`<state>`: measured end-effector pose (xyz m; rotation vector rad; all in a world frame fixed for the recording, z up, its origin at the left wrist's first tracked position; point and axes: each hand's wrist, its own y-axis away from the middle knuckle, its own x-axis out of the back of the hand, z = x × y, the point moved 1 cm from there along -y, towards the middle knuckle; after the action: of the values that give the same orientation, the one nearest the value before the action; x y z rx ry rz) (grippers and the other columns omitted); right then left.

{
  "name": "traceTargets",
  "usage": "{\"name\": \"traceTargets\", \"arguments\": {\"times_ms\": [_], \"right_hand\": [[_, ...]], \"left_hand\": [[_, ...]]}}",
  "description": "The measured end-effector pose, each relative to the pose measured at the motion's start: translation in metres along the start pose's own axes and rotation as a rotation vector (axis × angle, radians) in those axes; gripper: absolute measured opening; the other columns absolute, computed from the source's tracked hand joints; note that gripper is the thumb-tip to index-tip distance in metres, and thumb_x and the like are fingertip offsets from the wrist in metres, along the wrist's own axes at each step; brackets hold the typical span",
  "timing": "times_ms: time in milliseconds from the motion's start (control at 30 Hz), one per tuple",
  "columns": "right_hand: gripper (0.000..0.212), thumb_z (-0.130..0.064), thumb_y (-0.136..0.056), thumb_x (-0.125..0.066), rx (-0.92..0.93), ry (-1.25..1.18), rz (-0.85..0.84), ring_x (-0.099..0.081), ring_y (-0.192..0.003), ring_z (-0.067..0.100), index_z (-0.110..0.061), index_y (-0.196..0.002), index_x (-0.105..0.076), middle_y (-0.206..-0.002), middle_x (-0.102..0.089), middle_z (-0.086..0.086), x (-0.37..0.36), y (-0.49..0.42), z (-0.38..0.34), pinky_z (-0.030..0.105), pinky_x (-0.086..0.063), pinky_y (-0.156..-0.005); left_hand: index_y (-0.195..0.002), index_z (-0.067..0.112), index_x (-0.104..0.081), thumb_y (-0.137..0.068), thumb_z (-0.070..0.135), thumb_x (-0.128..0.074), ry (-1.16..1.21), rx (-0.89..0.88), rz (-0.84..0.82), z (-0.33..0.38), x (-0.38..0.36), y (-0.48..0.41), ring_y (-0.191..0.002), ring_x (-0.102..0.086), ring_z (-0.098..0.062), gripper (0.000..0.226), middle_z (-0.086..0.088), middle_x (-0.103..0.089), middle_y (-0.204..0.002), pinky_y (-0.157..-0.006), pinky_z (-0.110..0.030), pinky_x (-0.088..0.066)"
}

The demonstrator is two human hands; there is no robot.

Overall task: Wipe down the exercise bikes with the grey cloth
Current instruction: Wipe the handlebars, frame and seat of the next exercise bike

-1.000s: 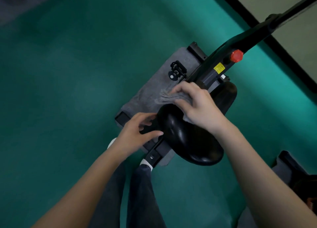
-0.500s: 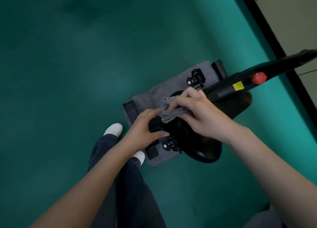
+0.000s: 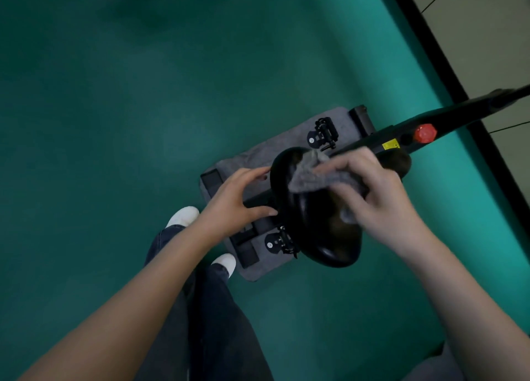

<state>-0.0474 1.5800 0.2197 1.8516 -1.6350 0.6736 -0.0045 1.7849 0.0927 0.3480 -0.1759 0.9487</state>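
I look straight down on a black exercise bike; its glossy black saddle [image 3: 312,231] is in the middle of the view. My right hand [image 3: 372,197] grips the bunched grey cloth [image 3: 312,177] and presses it on the top of the saddle. My left hand [image 3: 238,203] sits at the saddle's left edge, fingers and thumb spread, their tips touching the rim. The bike's black frame [image 3: 459,114] with a red knob [image 3: 425,133] runs off to the upper right. Both pedals [image 3: 322,135] show beside the saddle.
The bike stands on a grey mat [image 3: 258,157] on a green floor [image 3: 143,108]. My legs in dark trousers and white shoes [image 3: 183,215] are just left of the mat. A black strip [image 3: 447,74] borders a pale floor at the right. Another mat's corner [image 3: 430,363] lies bottom right.
My right hand has slid the cloth from the saddle's left end toward its middle. My left hand has let go of the part it gripped and opened against the saddle's edge.
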Motion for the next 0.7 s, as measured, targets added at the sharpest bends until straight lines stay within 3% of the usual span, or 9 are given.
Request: {"name": "traceTargets", "arguments": {"times_ms": [100,267,367,500,700], "right_hand": [[0.022,-0.001,-0.088,-0.058,-0.076,-0.008,0.072,-0.053,-0.104,0.010,-0.018,-0.101,-0.063,-0.102,-0.061,0.006,-0.016,-0.011,0.008,0.027,-0.043,-0.093],[0.034,0.004,-0.086,-0.059,-0.136,-0.127,0.189,-0.055,-0.106,0.006,-0.027,-0.098,-0.060,-0.104,-0.062,0.003,-0.034,0.026,0.007,0.020,-0.041,-0.095],[0.036,0.004,-0.086,-0.059,-0.257,-0.232,0.269,-0.059,-0.102,0.004,-0.030,-0.097,-0.061,-0.103,-0.062,0.000,-0.034,0.053,0.004,0.018,-0.042,-0.091],[0.034,0.004,-0.087,-0.058,-0.429,-0.419,0.559,-0.063,-0.081,-0.001,-0.030,-0.091,-0.060,-0.088,-0.068,-0.017,-0.029,0.073,-0.006,0.014,-0.047,-0.076],[0.027,0.000,-0.089,-0.058,-0.475,-0.563,0.742,-0.064,-0.097,0.024,-0.027,-0.091,-0.060,-0.097,-0.067,-0.001,-0.026,0.071,-0.038,0.047,-0.051,-0.090]], "left_hand": [[-0.136,0.024,-0.044,-0.068,0.027,-0.081,-0.016,0.007,-0.015,0.001,0.000,0.001,-0.116,-0.046,-0.003,0.078,0.007,-0.051,-0.121,-0.104,-0.022,-0.032],[-0.139,0.025,-0.040,-0.069,0.031,-0.080,-0.089,0.032,-0.066,0.009,0.002,0.001,-0.117,-0.045,-0.004,0.081,0.012,-0.047,-0.122,-0.104,-0.024,-0.034],[-0.139,0.018,-0.041,-0.070,0.028,-0.080,-0.178,0.020,-0.092,0.020,0.007,0.000,-0.121,-0.046,-0.014,0.080,0.003,-0.048,-0.124,-0.106,-0.028,-0.033],[-0.139,0.018,-0.041,-0.078,0.032,-0.074,-0.321,-0.008,-0.102,0.039,0.020,0.003,-0.122,-0.043,-0.014,0.070,0.001,-0.045,-0.130,-0.102,-0.022,-0.030],[-0.138,0.022,-0.041,-0.083,0.034,-0.067,-0.392,-0.090,-0.115,0.085,0.046,0.003,-0.117,-0.047,-0.012,0.062,0.006,-0.043,-0.127,-0.098,-0.025,-0.034]]}}
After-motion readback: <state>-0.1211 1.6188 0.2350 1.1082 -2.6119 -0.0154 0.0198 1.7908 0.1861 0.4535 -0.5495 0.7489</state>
